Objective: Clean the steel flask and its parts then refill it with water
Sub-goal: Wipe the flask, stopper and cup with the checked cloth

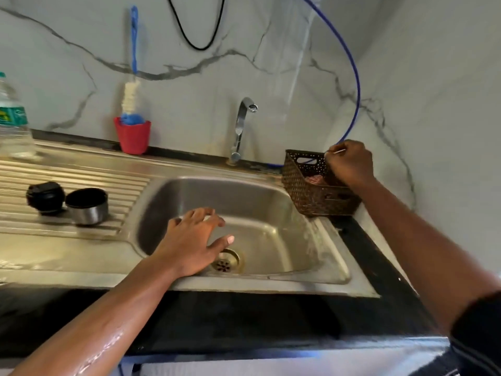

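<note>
Steel sink (311,240) set in a black bench (379,267), seen from above.

Flask parts: a steel cup (88,206) and a black stopper (45,197) stand on the ribbed drainboard (67,172), at the left of the basin. The cup is mouth up, near the basin's left edge. The stopper is just beside it on the left. I cannot tell whether the two touch.

Left hand (192,240): I hold it palm down over the basin, above the drain (226,261). The fingers are spread wide and hold nothing. My forearm is wet. I cannot tell whether the hand touches the basin floor.

Right hand (351,164): I hold it at the rear rim of the brown basket (311,196), which sits at the sink's rear right corner. The fingers are curled, and the thumb and fingertips pinch a thin pale strip (337,151). I cannot tell what the strip is. Something pink lies inside the basket.

Rear edge: the tap (240,128) rises behind the basin. A red holder (132,137) with a blue-handled brush (131,99) stands behind the drainboard. A clear bottle (13,120) stands at the drainboard's rear left corner. A blue hose (355,85) curves up the marble wall from behind the basket.
</note>
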